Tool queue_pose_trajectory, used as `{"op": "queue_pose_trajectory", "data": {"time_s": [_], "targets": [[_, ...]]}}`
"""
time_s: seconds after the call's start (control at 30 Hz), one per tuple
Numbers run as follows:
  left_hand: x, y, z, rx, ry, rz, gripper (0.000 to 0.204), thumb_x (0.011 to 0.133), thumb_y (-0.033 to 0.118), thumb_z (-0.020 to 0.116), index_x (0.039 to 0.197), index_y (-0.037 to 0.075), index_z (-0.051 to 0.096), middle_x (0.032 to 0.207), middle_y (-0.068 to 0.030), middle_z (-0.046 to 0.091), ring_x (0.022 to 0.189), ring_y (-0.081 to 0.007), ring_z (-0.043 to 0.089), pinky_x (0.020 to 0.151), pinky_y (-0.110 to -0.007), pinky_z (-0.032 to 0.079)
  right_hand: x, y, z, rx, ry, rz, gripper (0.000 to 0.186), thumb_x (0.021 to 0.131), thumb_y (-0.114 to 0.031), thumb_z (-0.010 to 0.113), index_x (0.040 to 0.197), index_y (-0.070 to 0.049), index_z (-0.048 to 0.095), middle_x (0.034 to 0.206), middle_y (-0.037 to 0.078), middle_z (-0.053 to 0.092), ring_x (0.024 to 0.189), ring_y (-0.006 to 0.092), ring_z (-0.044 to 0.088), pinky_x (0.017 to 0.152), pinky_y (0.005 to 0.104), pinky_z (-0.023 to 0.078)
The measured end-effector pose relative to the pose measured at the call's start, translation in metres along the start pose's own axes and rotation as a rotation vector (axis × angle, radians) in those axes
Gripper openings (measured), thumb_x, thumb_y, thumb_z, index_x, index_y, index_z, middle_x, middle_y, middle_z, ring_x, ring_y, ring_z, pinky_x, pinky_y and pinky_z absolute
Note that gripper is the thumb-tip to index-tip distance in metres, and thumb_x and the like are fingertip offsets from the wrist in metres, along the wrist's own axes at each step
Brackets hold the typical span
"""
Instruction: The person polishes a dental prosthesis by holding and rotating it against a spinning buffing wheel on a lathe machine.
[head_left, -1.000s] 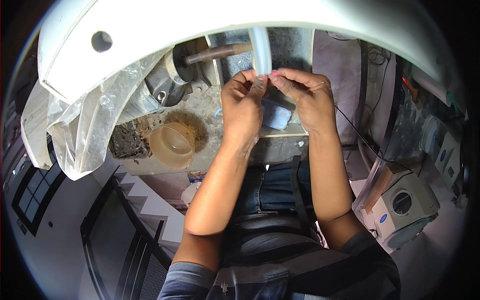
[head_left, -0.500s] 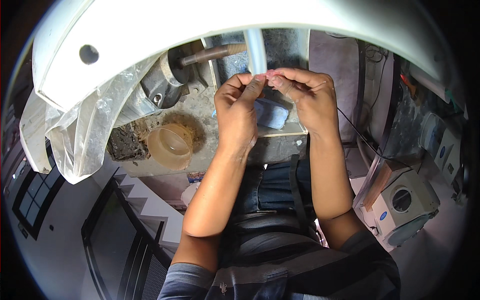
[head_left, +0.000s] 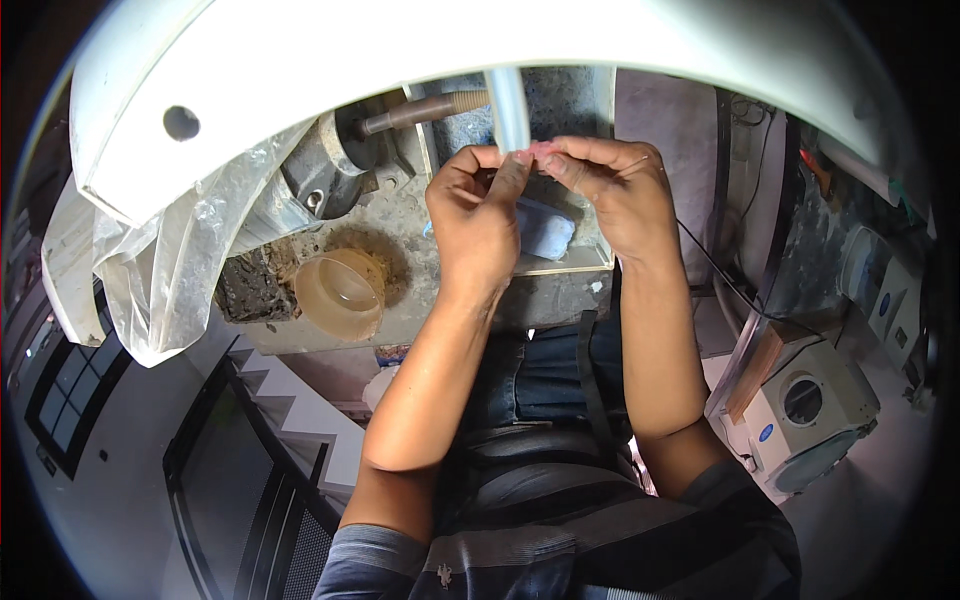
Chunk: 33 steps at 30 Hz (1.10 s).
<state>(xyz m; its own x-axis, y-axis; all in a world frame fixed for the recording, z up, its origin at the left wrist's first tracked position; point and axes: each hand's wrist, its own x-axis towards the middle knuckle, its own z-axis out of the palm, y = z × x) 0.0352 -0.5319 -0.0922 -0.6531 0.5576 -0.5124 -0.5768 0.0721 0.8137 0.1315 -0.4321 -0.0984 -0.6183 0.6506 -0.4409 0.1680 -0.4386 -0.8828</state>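
My left hand (head_left: 475, 215) and my right hand (head_left: 620, 205) meet at the upper middle. Between their fingertips they pinch a small pink denture-like piece (head_left: 541, 150), mostly covered by the fingers. Its left end is at the lower edge of a whitish buffing wheel (head_left: 511, 115), which is smeared by motion; whether they touch I cannot tell. The wheel sits by the brown, ridged spindle (head_left: 425, 110) of a grey motor (head_left: 335, 165). Below the fingers, partly behind my left hand, a pale blue block (head_left: 547, 232) lies in a shallow tray (head_left: 565, 266).
A big white hood (head_left: 400, 45) arches over the work, with clear plastic sheeting (head_left: 165, 275) hanging at its left. On the grimy bench stand a tan plastic bowl (head_left: 340, 300) and a dark crusted slab (head_left: 255, 280). A black cable (head_left: 720, 270) and a cream machine (head_left: 805, 400) are at right.
Both hands keep their pinch on the pink piece at the wheel, with only a slight shift of the fingers. The hood appears a little lower in view.
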Motion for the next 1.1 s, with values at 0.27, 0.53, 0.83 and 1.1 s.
{"op": "queue_pose_trajectory", "data": {"time_s": [0.27, 0.53, 0.83, 1.1], "targets": [[0.002, -0.001, -0.002, 0.074, 0.015, 0.014, 0.004, 0.090, -0.001, 0.063, 0.089, -0.004, 0.063, 0.091, -0.0105, 0.068, 0.084, -0.0114, 0.060, 0.079, -0.024, 0.045, -0.003, 0.004, 0.005, -0.092, 0.093, -0.073, 0.017, 0.081, -0.007, 0.075, 0.095, 0.002, 0.073, 0.085, 0.011, 0.073, 0.080, 0.0123, 0.067, 0.075, 0.0230, 0.052], [0.004, -0.003, -0.011, -0.112, -0.006, -0.095, 0.009, 0.090, 0.003, 0.060, 0.088, -0.004, 0.066, 0.089, -0.0112, 0.069, 0.082, -0.0143, 0.062, 0.074, -0.027, 0.044, 0.003, -0.008, 0.006, -0.068, 0.009, 0.064, 0.015, 0.081, -0.005, 0.072, 0.093, 0.004, 0.073, 0.080, 0.011, 0.072, 0.071, 0.0119, 0.065, 0.067, 0.0236, 0.051], [0.008, -0.001, -0.015, -0.119, 0.016, -0.144, 0.012, 0.089, 0.006, 0.059, 0.087, -0.004, 0.066, 0.086, -0.0135, 0.070, 0.079, -0.0180, 0.065, 0.075, -0.031, 0.048, 0.006, -0.006, 0.007, 0.052, -0.049, 0.180, 0.018, 0.081, -0.008, 0.072, 0.093, 0.006, 0.072, 0.078, 0.014, 0.071, 0.067, 0.0145, 0.064, 0.062, 0.0240, 0.048], [0.012, 0.002, -0.025, -0.124, 0.025, -0.111, 0.013, 0.089, 0.006, 0.058, 0.086, -0.004, 0.066, 0.086, -0.0144, 0.070, 0.077, -0.0185, 0.065, 0.075, -0.031, 0.050, 0.000, -0.007, 0.020, 0.155, -0.060, 0.291, 0.026, 0.082, -0.016, 0.072, 0.098, 0.004, 0.071, 0.083, 0.016, 0.071, 0.070, 0.0179, 0.067, 0.064, 0.0245, 0.047]]}}
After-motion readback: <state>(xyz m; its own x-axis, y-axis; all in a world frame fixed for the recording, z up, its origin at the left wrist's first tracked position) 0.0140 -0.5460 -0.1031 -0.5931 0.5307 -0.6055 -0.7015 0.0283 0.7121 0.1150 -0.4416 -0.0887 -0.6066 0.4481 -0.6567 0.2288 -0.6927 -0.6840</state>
